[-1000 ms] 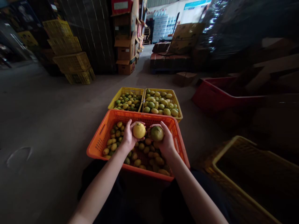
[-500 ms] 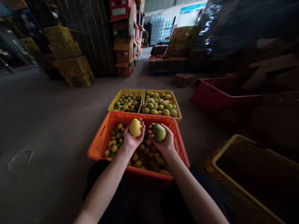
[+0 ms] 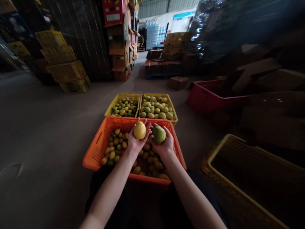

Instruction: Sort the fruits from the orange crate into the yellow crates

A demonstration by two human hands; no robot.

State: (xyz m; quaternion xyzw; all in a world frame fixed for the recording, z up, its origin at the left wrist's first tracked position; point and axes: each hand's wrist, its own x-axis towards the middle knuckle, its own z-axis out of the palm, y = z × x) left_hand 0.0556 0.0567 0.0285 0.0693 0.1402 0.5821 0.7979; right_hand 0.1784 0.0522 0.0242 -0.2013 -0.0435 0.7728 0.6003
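Note:
My left hand (image 3: 136,143) cups a yellow lemon (image 3: 139,130), palm up, above the far end of an orange crate (image 3: 95,152). Close beside it my right hand (image 3: 164,146) holds a green lemon (image 3: 158,134) the same way. The orange crate sits right in front of my lap and holds several yellow and green lemons. Behind it stand two yellow crates side by side: the left yellow crate (image 3: 110,108) with smaller mixed fruit, the right yellow crate (image 3: 173,112) with larger pale green ones.
A yellow crate (image 3: 228,178) with nothing showing in it stands at my right, a red crate (image 3: 205,98) beyond it. Stacked yellow crates (image 3: 64,68) and cardboard boxes (image 3: 120,57) line the far left. Bare concrete floor lies to the left.
Both hands have turned the lemons upward and lifted them slightly toward the crate's far rim. The view has shifted a little so everything sits further left.

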